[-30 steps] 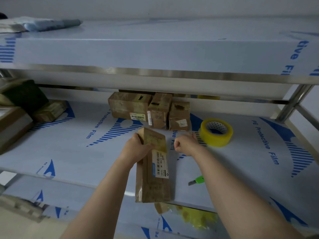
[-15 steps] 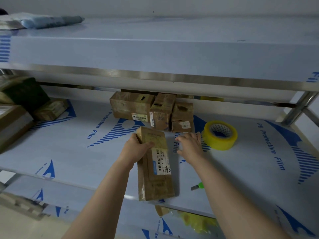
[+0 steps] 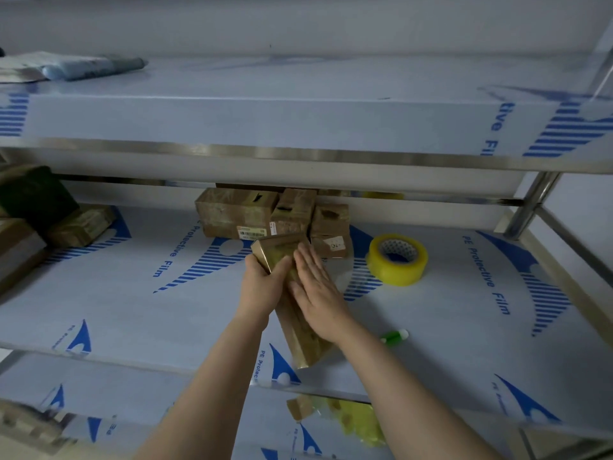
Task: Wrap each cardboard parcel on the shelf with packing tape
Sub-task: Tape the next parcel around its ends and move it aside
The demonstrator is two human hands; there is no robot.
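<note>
A person's left hand (image 3: 262, 287) grips the far end of a long cardboard parcel (image 3: 300, 330) on the middle shelf (image 3: 132, 310), while the right hand (image 3: 316, 290) presses flat, fingers straight, on its top. A tape roll (image 3: 397, 259) sits near, to the right.

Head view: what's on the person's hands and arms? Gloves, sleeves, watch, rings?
Nothing worn that shows. The left hand and right hand are bare, with no gloves or rings visible. The left forearm and right forearm are bare down to the frame's bottom edge, with no sleeve cuff, watch, wristband or marking. Above that is out of view.
</note>
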